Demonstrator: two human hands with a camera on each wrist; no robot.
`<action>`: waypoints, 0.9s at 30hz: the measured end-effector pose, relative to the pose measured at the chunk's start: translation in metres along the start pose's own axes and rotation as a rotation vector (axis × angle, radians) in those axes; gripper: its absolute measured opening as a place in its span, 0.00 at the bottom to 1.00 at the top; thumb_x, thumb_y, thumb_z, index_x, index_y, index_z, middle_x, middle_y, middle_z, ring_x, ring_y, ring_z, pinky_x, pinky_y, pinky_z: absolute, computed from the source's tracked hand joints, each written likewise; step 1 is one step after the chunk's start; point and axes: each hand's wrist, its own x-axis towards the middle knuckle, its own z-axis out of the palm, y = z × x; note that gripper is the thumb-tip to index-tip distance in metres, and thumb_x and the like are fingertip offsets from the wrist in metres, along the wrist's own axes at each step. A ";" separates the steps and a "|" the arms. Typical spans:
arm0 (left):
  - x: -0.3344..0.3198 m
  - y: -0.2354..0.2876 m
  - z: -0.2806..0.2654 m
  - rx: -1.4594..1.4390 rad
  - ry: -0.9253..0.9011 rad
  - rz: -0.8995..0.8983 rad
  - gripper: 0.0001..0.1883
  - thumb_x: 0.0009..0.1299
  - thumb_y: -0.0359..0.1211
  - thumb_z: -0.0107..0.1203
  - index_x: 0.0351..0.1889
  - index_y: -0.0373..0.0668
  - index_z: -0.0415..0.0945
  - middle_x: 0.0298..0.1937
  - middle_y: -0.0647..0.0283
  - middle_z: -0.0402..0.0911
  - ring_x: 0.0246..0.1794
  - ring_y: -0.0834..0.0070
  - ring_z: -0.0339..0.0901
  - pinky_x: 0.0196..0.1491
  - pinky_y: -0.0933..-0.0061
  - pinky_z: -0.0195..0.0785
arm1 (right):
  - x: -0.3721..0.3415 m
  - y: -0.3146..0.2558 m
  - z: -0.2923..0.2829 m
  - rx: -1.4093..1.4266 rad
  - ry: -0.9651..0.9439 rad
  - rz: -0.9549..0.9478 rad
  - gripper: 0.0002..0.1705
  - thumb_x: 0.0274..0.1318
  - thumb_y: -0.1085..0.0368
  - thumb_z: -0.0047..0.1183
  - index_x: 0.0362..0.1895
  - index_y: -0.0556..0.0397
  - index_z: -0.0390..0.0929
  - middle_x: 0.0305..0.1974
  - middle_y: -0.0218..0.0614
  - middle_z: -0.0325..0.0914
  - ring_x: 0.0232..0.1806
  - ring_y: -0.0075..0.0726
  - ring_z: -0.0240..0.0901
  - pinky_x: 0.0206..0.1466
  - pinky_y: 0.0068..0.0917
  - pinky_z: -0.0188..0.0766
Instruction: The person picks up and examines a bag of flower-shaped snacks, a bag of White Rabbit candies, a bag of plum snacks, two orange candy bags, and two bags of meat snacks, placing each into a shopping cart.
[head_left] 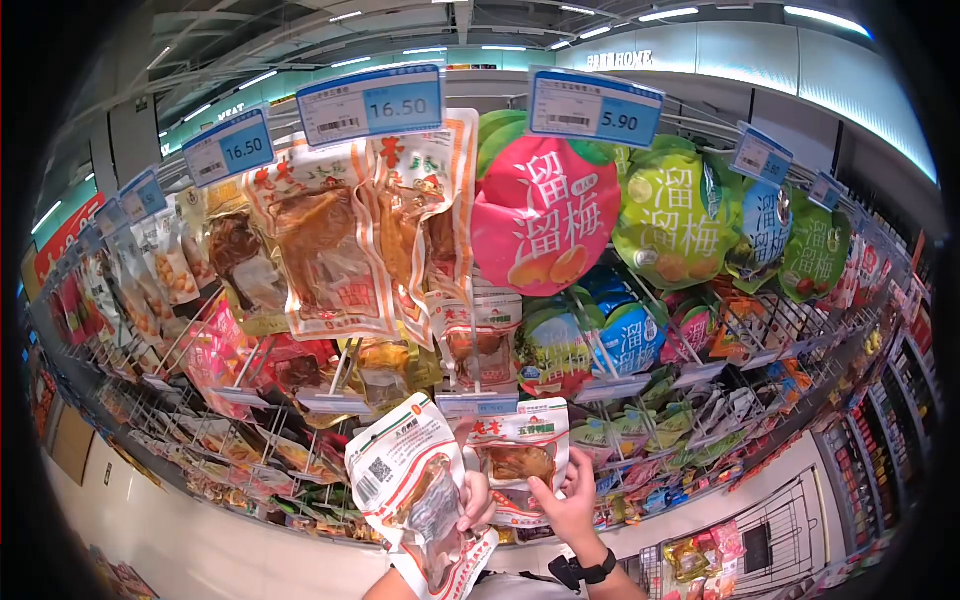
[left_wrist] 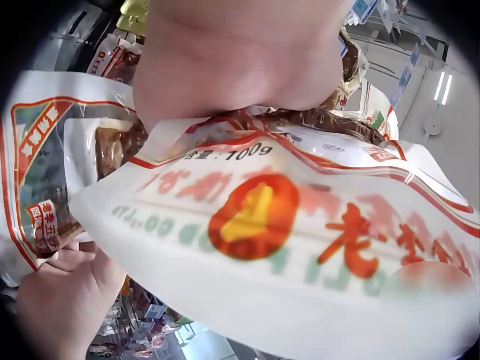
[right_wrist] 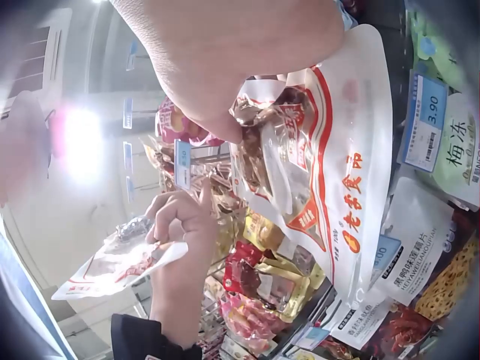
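My left hand (head_left: 476,502) grips the edge of a white-and-red food package (head_left: 395,480) with a clear window and a barcode, tilted at lower centre. Beside it, my right hand (head_left: 572,508) pinches a similar package (head_left: 522,462), thumb on its front, brown food showing through. In the left wrist view the left hand (left_wrist: 240,60) covers the top of its package (left_wrist: 322,277), while the right hand (left_wrist: 67,300) holds the other at lower left. The right wrist view shows the right hand (right_wrist: 232,56) over its package (right_wrist: 352,150), and the left hand (right_wrist: 184,225) beyond.
Hanging packages fill the rack ahead, among them a pink bag (head_left: 545,215), a green bag (head_left: 670,220) and large meat packs (head_left: 325,235). Price tags (head_left: 597,107) project above. At lower right is a wire cart (head_left: 790,535) with packages (head_left: 705,560) in it.
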 end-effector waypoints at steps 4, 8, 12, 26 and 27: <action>-0.011 0.006 -0.023 0.023 -0.072 -0.025 0.39 0.79 0.57 0.42 0.80 0.47 0.49 0.25 0.55 0.72 0.20 0.66 0.72 0.32 0.70 0.59 | 0.013 0.004 0.012 0.030 -0.050 -0.045 0.42 0.55 0.76 0.66 0.68 0.57 0.54 0.55 0.47 0.76 0.53 0.35 0.78 0.51 0.28 0.79; -0.018 0.024 -0.040 0.045 -0.123 -0.061 0.39 0.79 0.57 0.42 0.80 0.47 0.49 0.25 0.56 0.72 0.20 0.66 0.71 0.32 0.70 0.59 | 0.023 0.009 0.022 -0.020 -0.038 -0.271 0.41 0.54 0.74 0.68 0.67 0.60 0.57 0.51 0.46 0.80 0.49 0.31 0.80 0.51 0.28 0.78; -0.015 0.036 -0.051 0.068 -0.168 -0.097 0.39 0.79 0.57 0.42 0.81 0.47 0.49 0.25 0.56 0.72 0.21 0.66 0.71 0.32 0.70 0.59 | 0.034 0.014 0.033 0.029 -0.037 -0.320 0.43 0.53 0.76 0.68 0.68 0.59 0.56 0.53 0.46 0.78 0.53 0.33 0.79 0.55 0.30 0.77; 0.005 0.049 -0.061 0.175 -0.294 -0.191 0.39 0.79 0.57 0.42 0.81 0.47 0.48 0.24 0.56 0.71 0.21 0.67 0.71 0.33 0.70 0.58 | 0.039 0.020 0.041 0.049 0.021 -0.309 0.45 0.53 0.78 0.66 0.70 0.56 0.53 0.56 0.47 0.76 0.56 0.37 0.78 0.57 0.31 0.76; 0.004 0.052 -0.061 0.184 -0.303 -0.200 0.39 0.79 0.57 0.42 0.81 0.47 0.48 0.24 0.56 0.71 0.21 0.67 0.71 0.33 0.70 0.58 | 0.040 0.020 0.042 0.057 0.032 -0.300 0.44 0.54 0.78 0.66 0.70 0.56 0.53 0.54 0.47 0.77 0.54 0.36 0.79 0.56 0.31 0.76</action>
